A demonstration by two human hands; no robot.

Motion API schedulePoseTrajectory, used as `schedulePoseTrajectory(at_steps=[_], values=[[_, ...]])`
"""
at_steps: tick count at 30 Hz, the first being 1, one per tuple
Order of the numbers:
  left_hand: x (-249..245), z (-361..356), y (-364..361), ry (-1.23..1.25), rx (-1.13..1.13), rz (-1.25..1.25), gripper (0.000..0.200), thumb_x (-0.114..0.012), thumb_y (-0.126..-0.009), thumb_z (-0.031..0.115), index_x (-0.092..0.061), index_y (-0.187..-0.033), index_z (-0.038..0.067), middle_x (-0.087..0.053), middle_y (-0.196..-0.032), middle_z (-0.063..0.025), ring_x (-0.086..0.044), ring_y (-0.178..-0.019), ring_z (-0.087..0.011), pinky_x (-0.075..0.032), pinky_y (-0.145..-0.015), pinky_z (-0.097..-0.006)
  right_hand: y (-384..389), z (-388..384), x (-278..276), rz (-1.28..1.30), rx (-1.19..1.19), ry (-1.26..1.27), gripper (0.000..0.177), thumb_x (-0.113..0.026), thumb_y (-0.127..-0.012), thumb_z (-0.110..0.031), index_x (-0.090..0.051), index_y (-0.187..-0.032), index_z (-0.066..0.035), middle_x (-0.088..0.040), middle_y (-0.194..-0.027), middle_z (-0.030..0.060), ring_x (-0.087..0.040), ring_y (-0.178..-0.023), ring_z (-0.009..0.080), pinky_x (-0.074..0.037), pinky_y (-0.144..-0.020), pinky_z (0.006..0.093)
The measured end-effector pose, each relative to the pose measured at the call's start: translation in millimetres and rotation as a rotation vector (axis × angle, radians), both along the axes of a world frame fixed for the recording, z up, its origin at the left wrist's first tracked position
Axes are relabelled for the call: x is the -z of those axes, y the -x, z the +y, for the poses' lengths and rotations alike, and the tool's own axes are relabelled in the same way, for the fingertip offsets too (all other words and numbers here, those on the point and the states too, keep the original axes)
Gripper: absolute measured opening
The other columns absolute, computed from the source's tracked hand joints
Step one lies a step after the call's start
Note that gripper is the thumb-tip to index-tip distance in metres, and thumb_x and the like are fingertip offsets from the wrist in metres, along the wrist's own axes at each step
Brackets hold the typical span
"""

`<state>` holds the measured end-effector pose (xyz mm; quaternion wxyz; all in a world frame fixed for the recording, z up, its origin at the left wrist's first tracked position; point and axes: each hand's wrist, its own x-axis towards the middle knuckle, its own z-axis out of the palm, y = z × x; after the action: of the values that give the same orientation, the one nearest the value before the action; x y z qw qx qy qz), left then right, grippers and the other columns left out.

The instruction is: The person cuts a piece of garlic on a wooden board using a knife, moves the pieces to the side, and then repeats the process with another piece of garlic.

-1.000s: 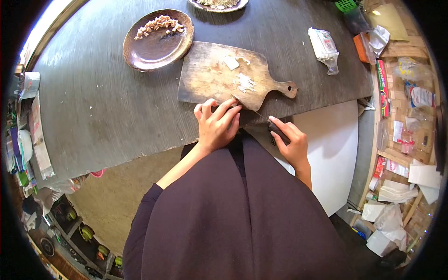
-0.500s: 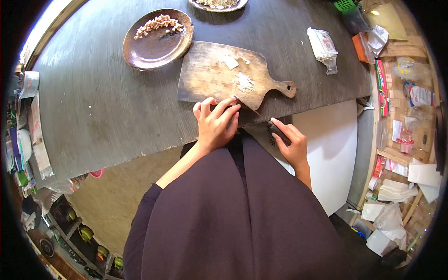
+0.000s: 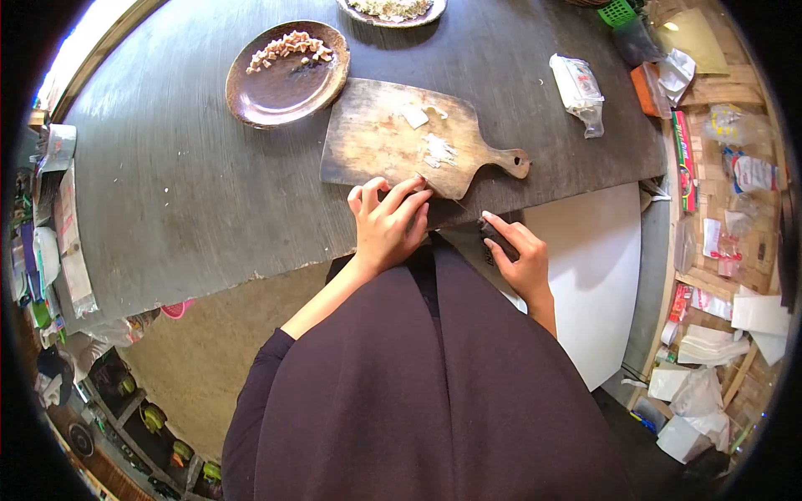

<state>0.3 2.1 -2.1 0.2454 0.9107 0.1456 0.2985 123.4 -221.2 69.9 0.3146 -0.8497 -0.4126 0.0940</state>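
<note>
My right hand (image 3: 520, 255) is closed around the dark handle of a knife (image 3: 494, 240), whose thin blade points up and left toward the near edge of the cutting board (image 3: 368, 125). At that near edge my left hand (image 3: 390, 219) rests with bent fingers; its fingertips press near the blade, and whatever they hold is too small to make out. Thin white strips (image 3: 439, 150) lie in a small pile on the board. Just beyond them are a pale flat piece (image 3: 415, 117) and a small curved scrap.
A brown plate (image 3: 284, 93) with small pinkish cubes stands beyond the board's left corner. Farther back is a second plate (image 3: 401, 21) of pale chopped food. A white plastic packet (image 3: 577, 90) lies to the right. Bags and papers fill the right-hand shelf.
The view has shifted slightly, so the plates appear a little lower. Both hands stay at almost the same place, with only a slight movement at the knife and fingertips.
</note>
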Motion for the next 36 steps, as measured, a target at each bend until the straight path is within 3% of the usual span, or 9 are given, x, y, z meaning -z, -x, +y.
schedulePoseTrajectory(at_steps=[9, 17, 36], values=[[0.1, 0.1, -0.2, 0.022, -0.007, -0.017, 0.031, -0.080, -0.083, 0.022, -0.075, -0.113, 0.021, -0.071, -0.126, 0.0083, -0.052, -0.112, -0.0242, -0.031, -0.104, -0.0449, -3.4, -3.8, 1.5, 0.028, -0.007, 0.011, 0.051, -0.078, -0.086, -0.008, -0.072, -0.135, -0.018, -0.069, -0.086, 0.0101, -0.066, -0.070, 0.0268, -0.053, -0.064, 0.0371], [-2.9, 0.6, -0.9, 0.033, -0.020, -0.004, 0.029, -0.079, -0.083, 0.022, -0.075, -0.111, 0.021, -0.071, -0.123, 0.0099, -0.052, -0.109, -0.0231, -0.031, -0.103, -0.0446, -5.7, 15.7, 2.9, 0.041, 0.005, 0.043, 0.049, -0.079, -0.086, -0.011, -0.073, -0.134, -0.022, -0.068, -0.083, 0.0079, -0.064, -0.067, 0.0248, -0.052, -0.063, 0.0361], [-0.6, 1.7, 0.4, 0.025, -0.025, -0.003, 0.028, -0.080, -0.081, 0.017, -0.077, -0.108, 0.023, -0.074, -0.125, 0.0127, -0.054, -0.108, -0.0219, -0.031, -0.102, -0.0432, -8.8, 4.0, 1.2, 0.088, 0.025, 0.007, 0.049, -0.079, -0.086, -0.007, -0.073, -0.134, -0.017, -0.071, -0.088, 0.0100, -0.066, -0.070, 0.0260, -0.053, -0.066, 0.0357]])
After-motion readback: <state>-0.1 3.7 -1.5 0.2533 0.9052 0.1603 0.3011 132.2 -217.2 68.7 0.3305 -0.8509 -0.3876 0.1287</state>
